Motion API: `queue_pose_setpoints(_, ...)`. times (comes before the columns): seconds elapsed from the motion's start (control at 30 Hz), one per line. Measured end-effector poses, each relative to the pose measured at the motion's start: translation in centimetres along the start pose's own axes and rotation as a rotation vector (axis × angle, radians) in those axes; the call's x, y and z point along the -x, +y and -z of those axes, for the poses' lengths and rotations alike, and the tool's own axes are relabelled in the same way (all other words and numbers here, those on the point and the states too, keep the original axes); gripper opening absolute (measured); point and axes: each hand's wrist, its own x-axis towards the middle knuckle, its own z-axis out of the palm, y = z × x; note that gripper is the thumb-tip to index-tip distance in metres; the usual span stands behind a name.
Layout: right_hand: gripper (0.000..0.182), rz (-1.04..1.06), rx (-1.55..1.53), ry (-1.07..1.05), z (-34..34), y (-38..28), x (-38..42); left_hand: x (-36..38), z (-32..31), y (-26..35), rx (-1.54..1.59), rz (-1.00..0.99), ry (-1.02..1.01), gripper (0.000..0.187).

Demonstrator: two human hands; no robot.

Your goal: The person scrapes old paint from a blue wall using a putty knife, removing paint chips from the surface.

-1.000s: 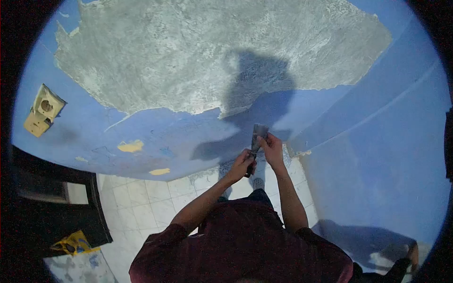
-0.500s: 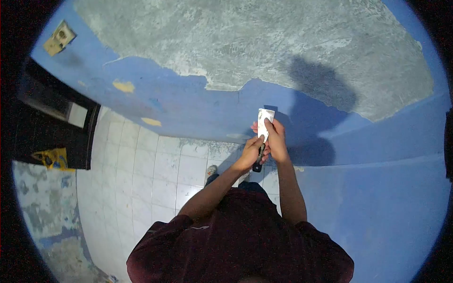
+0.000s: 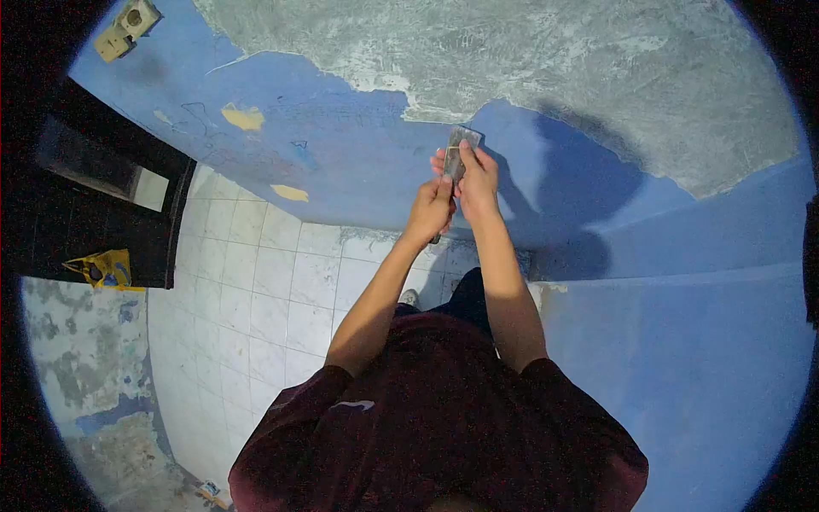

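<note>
A flat metal scraper [image 3: 461, 142] with a dark handle points up toward the wall, its blade close to the lower edge of a bare grey plaster patch [image 3: 478, 51]. My left hand [image 3: 431, 209] is closed round the handle, thumb up against the base of the blade. On the blade lies the thumb of my right hand [image 3: 478, 181], with its fingers behind, gripping it from the right. Most of the handle is hidden by my hands; only its dark end shows below. Blue paint [image 3: 358, 149] covers the wall beneath the patch.
A socket plate [image 3: 126, 30] is on the wall at upper left. Below it stand a dark doorway or cabinet [image 3: 77, 205] and a yellow bag [image 3: 108, 269]. White floor tiles [image 3: 273, 282] stretch left of my legs. Another blue wall [image 3: 682, 367] is at right.
Both hands and the scraper have moved up and slightly left, nearer the plaster edge. The blade now looks grey instead of bright white. The view has shifted.
</note>
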Motion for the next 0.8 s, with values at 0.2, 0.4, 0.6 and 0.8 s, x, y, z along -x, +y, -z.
queue_pose_setpoints(0.2, 0.032, 0.001, -0.021, -0.007, -0.4, 0.7, -1.2, -1.4, 0.4, -0.4, -0.188, -0.097, 0.101, 0.045)
queue_pose_setpoints(0.4, 0.035, 0.102, 0.265, 0.013, 3.0, 2.6, -3.0, -6.2, 3.4, -2.9, -0.515, -0.422, 0.155, 0.052)
queue_pose_setpoints(0.6, 0.036, -0.098, 0.424, -0.123, 12.5, 5.7, 4.3, -7.0, 3.4, -0.4, -0.690, -0.461, 0.202, 0.052)
queue_pose_setpoints(0.8, 0.030, -0.379, 0.556, 0.157, 27.4, 14.0, 14.4, -7.1, 3.2, 1.0, -0.700, -0.465, 0.173, 0.049)
